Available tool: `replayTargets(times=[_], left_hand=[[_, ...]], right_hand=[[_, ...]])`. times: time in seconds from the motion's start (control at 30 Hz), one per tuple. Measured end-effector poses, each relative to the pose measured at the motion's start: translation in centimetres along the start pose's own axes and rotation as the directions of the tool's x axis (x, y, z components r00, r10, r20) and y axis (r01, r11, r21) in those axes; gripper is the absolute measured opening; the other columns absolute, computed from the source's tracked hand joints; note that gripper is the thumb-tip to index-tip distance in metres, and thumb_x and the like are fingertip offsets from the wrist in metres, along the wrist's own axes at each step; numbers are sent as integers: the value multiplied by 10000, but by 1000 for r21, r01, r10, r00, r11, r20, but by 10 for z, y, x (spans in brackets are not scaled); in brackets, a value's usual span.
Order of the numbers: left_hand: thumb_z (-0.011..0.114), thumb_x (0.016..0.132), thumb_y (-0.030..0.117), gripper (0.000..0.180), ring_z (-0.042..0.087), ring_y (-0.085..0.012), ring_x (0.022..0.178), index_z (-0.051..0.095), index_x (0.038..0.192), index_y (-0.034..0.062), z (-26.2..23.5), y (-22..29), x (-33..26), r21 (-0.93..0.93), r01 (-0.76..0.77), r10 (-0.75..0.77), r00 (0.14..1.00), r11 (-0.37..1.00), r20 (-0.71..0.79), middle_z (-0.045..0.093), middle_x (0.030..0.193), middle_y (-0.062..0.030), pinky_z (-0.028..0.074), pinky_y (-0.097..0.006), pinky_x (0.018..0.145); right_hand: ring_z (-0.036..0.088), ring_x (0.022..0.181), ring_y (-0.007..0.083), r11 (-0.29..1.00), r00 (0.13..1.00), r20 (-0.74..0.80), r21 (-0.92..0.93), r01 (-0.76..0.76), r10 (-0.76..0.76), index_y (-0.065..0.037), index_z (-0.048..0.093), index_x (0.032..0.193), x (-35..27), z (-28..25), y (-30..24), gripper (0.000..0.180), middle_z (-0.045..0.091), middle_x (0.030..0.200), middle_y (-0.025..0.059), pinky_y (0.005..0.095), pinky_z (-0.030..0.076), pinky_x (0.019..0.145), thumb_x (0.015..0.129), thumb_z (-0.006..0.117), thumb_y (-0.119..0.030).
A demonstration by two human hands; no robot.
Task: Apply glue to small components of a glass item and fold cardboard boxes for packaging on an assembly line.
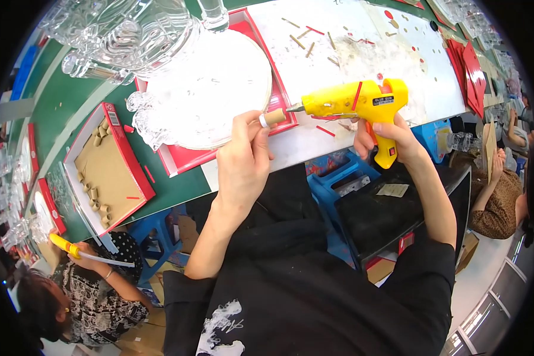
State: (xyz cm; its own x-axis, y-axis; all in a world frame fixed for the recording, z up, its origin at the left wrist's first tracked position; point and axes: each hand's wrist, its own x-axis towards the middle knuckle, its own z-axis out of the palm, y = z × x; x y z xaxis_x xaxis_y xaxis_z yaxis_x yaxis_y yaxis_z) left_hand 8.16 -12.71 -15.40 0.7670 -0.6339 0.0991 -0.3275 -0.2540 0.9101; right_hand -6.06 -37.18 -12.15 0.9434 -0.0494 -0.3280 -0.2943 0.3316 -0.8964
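My left hand [241,157] pinches a short brown cardboard tube [275,117] with a white end near the fingertips. My right hand [401,136] grips a yellow glue gun [338,99], fingers at its orange trigger. The metal nozzle points left, and its tip is at or very close to the tube's open end; contact is hard to tell. Behind my left hand, a round white disc [219,89] lies on a shallow red box [187,159]. A clear, ornate plastic piece [150,121] rests at the disc's left edge.
Large clear plastic parts [124,41] stand at the far left. A red-edged cardboard tray [110,178] holds several brown tubes. Scraps [311,47] litter white paper. Red cards [467,74] lie at right. Blue stools [338,184] stand below the table. Co-workers [95,291] sit on both sides.
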Motion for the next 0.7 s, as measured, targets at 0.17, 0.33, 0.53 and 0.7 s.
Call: replayTargets(times=[0.17, 0.33, 0.53, 0.7], left_hand=[[516, 942, 6, 161, 605, -116, 511, 481, 1095, -31, 0, 0, 0, -10, 11, -10, 1000, 1000, 8, 718, 912, -119, 475, -226, 475], [512, 945, 8, 163, 602, -113, 510, 475, 1099, -32, -1, 0, 1, -17, -4, 4, 1000, 1000, 8, 715, 907, -127, 476, -223, 473], [512, 947, 13, 162, 602, -114, 512, 473, 1099, -29, -1, 0, 1, -34, 10, -9, 1000, 999, 20, 714, 905, -129, 477, -223, 473], [514, 946, 14, 163, 604, -115, 516, 473, 1098, -28, -2, 1, 1, -33, 16, -16, 1000, 999, 20, 714, 906, -128, 477, -222, 473]], right_hand=[[584, 578, 187, 1000, 1000, 27, 22, -12, 12, 14, 533, 1085, 0, -2, -1, 354, 520, 625, 60, 281, 481, 494, 874, 573, -267], [573, 561, 182, 999, 998, 45, 31, -37, 35, 17, 536, 1094, -1, 0, -2, 345, 508, 616, 58, 267, 465, 471, 884, 570, -254], [559, 544, 176, 1000, 999, 22, 6, -29, 29, 22, 536, 1094, -1, 0, 0, 338, 499, 611, 55, 276, 456, 481, 886, 567, -243], [549, 526, 169, 1000, 1000, 9, 18, -23, 23, 26, 535, 1096, 0, 1, 0, 340, 486, 600, 50, 276, 442, 479, 887, 561, -240]])
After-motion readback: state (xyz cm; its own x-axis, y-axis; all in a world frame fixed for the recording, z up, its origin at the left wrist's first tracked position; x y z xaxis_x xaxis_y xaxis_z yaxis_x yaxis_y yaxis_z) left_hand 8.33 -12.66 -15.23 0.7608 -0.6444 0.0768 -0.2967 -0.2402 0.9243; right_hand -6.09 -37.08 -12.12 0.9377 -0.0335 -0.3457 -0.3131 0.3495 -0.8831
